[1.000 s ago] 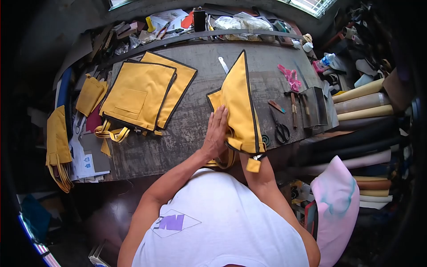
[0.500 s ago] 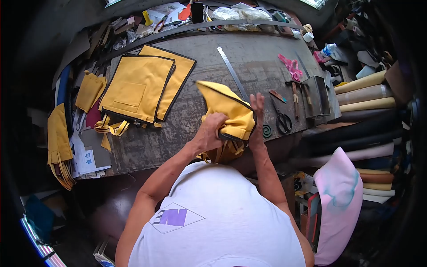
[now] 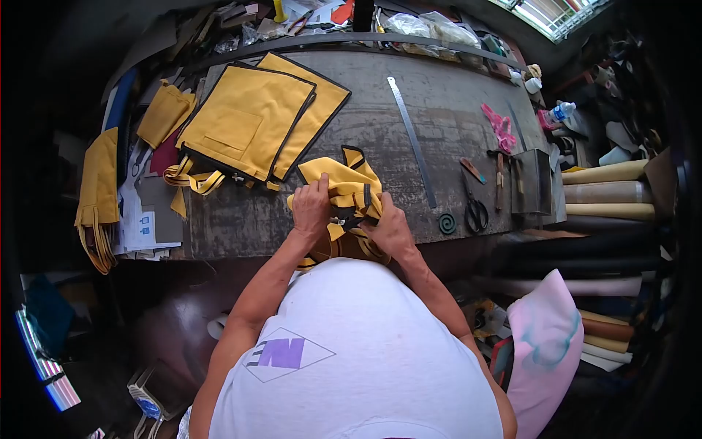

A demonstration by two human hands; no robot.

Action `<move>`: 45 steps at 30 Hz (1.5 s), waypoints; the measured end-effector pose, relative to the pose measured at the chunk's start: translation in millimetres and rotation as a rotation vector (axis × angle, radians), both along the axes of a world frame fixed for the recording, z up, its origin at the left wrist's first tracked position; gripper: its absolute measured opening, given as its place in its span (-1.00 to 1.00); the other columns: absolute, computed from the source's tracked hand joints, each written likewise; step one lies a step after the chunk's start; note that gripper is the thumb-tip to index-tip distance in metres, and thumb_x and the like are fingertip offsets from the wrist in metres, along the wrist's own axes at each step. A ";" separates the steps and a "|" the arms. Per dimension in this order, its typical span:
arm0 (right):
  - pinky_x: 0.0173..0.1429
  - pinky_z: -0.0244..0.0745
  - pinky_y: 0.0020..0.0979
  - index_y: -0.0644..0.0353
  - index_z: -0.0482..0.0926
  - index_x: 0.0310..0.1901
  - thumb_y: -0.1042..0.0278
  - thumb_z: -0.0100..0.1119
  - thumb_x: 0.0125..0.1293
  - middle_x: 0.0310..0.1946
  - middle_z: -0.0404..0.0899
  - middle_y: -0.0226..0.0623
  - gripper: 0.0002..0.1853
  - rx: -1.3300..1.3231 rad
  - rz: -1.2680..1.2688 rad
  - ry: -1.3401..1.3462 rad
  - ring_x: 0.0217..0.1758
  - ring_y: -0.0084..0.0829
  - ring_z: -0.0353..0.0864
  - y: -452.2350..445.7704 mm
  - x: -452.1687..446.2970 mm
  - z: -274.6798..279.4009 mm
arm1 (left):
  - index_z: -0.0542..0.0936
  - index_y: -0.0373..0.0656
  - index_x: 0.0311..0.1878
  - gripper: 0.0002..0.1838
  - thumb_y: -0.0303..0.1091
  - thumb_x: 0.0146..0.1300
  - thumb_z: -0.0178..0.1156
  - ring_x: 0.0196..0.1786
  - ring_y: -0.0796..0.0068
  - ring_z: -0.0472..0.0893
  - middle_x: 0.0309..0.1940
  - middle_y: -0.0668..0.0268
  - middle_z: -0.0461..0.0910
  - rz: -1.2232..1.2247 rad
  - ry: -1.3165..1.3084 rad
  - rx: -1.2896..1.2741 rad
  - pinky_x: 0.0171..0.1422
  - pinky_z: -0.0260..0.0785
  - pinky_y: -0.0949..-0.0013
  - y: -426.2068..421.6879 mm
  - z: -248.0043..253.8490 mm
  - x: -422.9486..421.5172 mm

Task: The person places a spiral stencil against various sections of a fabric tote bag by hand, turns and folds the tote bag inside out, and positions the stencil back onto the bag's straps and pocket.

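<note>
A crumpled yellow fabric bag (image 3: pixel 349 184) with black edging is bunched up at the table's near edge, in front of my body. On its left side, my left hand (image 3: pixel 311 207) grips the cloth, fingers on top. My right hand (image 3: pixel 391 228) is closed on the lower right of the same bag. Between the hands a dark part and a small shiny piece show, too small to make out. Yellow straps hang below, partly hidden by my shirt. Left of the hands lie flat yellow bags (image 3: pixel 245 121) with black edging, overlapping each other.
A steel ruler (image 3: pixel 412 143) lies to the right of the hands. Beyond it are a green coil (image 3: pixel 447 223), black-handled scissors (image 3: pixel 477 216), a hammer (image 3: pixel 499 183), a metal box (image 3: pixel 531 181) and pink ribbon (image 3: pixel 500 128). Material rolls (image 3: pixel 610 192) are stacked at right.
The bag has been turned and bunched, moving slightly left. My right hand, stretched out flat beside it before, has closed on it. The camera view has shifted.
</note>
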State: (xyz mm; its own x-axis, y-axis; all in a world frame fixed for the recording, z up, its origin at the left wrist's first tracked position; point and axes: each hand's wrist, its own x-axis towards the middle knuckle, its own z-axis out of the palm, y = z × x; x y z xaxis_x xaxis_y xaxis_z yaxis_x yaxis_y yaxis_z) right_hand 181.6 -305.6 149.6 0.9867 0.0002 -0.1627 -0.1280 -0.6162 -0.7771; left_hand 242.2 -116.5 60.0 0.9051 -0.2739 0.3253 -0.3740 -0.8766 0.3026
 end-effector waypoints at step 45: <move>-0.04 0.57 -0.17 0.26 0.62 -0.08 0.35 0.41 0.09 -0.17 0.57 -0.09 -0.65 -0.029 0.184 -0.581 -0.08 -0.07 0.64 -3.0 50.3 8.5 | 0.38 -0.23 0.31 -0.13 -0.36 -0.13 0.57 0.07 -0.02 0.58 -0.03 0.08 0.60 -0.001 0.117 -0.264 0.27 0.37 0.10 -7.6 84.5 -19.7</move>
